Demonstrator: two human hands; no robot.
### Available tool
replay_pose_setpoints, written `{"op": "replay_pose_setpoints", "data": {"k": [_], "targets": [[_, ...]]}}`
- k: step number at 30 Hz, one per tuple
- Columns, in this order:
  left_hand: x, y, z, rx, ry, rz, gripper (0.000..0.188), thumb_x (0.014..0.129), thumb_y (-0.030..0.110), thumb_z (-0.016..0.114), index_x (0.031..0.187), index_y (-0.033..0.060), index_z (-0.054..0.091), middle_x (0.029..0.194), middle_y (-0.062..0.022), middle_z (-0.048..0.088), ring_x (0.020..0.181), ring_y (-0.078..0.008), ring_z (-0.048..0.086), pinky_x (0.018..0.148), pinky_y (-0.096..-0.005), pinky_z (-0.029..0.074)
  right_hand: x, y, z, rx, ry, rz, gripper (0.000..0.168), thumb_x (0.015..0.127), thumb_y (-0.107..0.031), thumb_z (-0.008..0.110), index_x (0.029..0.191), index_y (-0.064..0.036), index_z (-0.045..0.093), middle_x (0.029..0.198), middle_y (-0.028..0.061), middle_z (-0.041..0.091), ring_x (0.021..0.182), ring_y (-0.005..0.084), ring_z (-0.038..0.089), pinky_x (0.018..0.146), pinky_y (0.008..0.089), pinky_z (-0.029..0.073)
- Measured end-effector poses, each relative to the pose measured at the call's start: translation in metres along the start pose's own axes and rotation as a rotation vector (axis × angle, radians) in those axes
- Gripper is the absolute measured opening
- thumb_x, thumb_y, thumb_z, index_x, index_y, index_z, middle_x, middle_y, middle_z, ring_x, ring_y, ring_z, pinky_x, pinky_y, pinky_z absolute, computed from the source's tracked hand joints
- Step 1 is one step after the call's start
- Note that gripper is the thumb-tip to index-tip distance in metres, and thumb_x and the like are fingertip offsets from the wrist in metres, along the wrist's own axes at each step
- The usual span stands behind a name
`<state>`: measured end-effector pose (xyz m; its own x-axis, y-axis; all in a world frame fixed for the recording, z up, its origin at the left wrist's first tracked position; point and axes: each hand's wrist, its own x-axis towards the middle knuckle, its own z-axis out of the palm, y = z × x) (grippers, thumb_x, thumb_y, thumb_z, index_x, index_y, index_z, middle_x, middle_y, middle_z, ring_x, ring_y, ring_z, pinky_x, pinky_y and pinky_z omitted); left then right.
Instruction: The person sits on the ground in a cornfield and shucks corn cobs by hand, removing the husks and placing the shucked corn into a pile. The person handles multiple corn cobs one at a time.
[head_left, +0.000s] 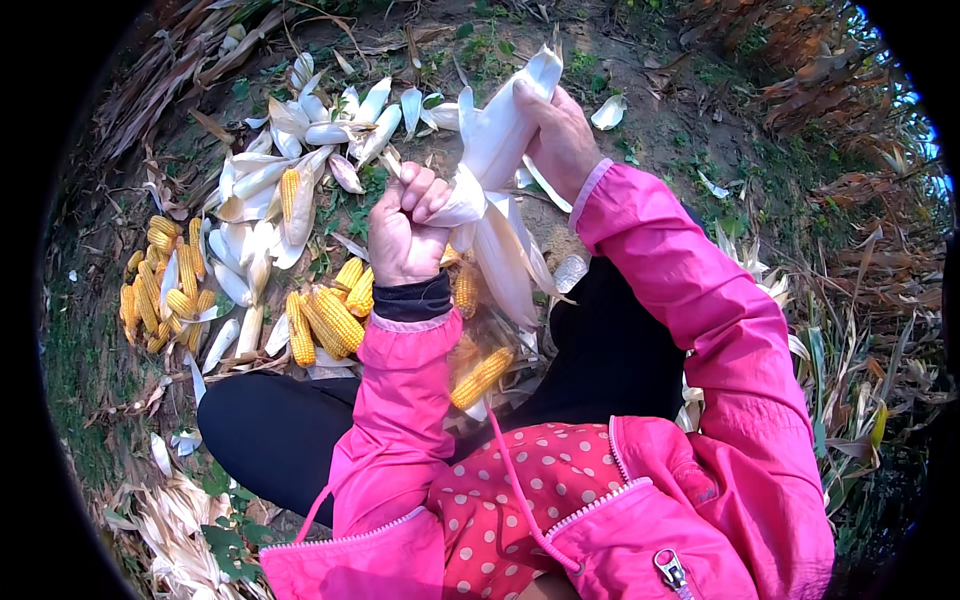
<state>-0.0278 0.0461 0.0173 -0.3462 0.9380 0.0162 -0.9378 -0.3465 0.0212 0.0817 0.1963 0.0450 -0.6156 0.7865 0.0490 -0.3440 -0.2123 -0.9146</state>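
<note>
Pale corn husks (495, 142) hang between my two hands, their long leaves drooping towards my lap. My right hand (559, 139) grips them near the dry tip, thumb across the outside. Lower and to the left, my left hand (412, 225) is closed around the husk at the other end; whether a cob is inside is hidden. Below the hands a bare yellow corn cob (482, 378) lies between my legs, beside brown corn silk. More bare cobs (334, 319) lie just left of my left wrist.
A pile of yellow cobs (161, 285) rests on the ground at the left. White husks (255, 180) are heaped beyond my left hand, one around a partly bared cob (289, 193). Dry corn stalks (862, 217) stand along the right, and loose husks (180, 532) lie at lower left.
</note>
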Motion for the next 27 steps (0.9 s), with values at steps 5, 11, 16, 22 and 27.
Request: {"op": "replay_pose_setpoints", "data": {"k": [5, 11, 16, 22, 27], "targets": [[-0.011, -0.012, 0.005, 0.66, -0.164, -0.376, 0.038, 0.096, 0.037, 0.044, 0.08, 0.0032, 0.051, 0.057, 0.0037, 0.036, 0.047, -0.0061, 0.032, 0.047, -0.023, 0.034, 0.044, -0.051, -0.049, 0.256, 0.108, -0.209, 0.02, 0.094, -0.015, 0.041, 0.102, 0.0, 0.051, 0.084, 0.009, 0.056, 0.078, 0.0216, 0.057, 0.078, 0.0395, 0.049], [-0.004, -0.022, -0.02, 0.768, -0.166, -0.181, 0.049, 0.09, 0.05, 0.048, 0.096, 0.0015, 0.052, 0.078, -0.0045, 0.05, 0.072, -0.015, 0.052, 0.067, -0.0289, 0.046, 0.011, -0.031, -0.025, -0.006, -0.063, -0.061, 0.015, 0.093, -0.017, 0.05, 0.097, -0.003, 0.055, 0.08, 0.003, 0.056, 0.068, 0.0127, 0.056, 0.062, 0.0311, 0.052], [0.0, -0.04, -0.027, 1.041, -0.211, -0.069, 0.075, 0.073, 0.037, 0.077, 0.126, -0.0012, 0.04, 0.114, -0.0087, 0.054, 0.108, -0.0159, 0.051, 0.095, -0.0304, 0.038, -0.003, -0.024, -0.003, 0.12, -0.26, -0.017, 0.016, 0.094, -0.017, 0.051, 0.092, -0.002, 0.053, 0.078, 0.0056, 0.057, 0.066, 0.0148, 0.057, 0.063, 0.0308, 0.052], [-0.007, -0.065, -0.022, 1.01, 0.065, 0.022, 0.051, 0.069, 0.011, 0.076, 0.111, 0.002, 0.05, 0.097, -0.0042, 0.058, 0.082, -0.0117, 0.057, 0.074, -0.0246, 0.046, -0.001, -0.018, 0.0, 0.345, -0.35, 0.052, 0.009, 0.093, -0.014, 0.051, 0.095, -0.005, 0.052, 0.089, 0.0065, 0.055, 0.089, 0.0202, 0.057, 0.084, 0.0376, 0.049], [-0.008, -0.074, -0.021, 0.719, 0.016, 0.076, 0.061, 0.066, 0.019, 0.081, 0.115, 0.0027, 0.048, 0.094, -0.0036, 0.057, 0.084, -0.0116, 0.057, 0.074, -0.0261, 0.048, -0.002, -0.011, 0.003, 0.492, -0.279, 0.06, 0.007, 0.092, -0.011, 0.051, 0.095, -0.004, 0.05, 0.088, 0.007, 0.052, 0.088, 0.0208, 0.053, 0.09, 0.0387, 0.044]]}}
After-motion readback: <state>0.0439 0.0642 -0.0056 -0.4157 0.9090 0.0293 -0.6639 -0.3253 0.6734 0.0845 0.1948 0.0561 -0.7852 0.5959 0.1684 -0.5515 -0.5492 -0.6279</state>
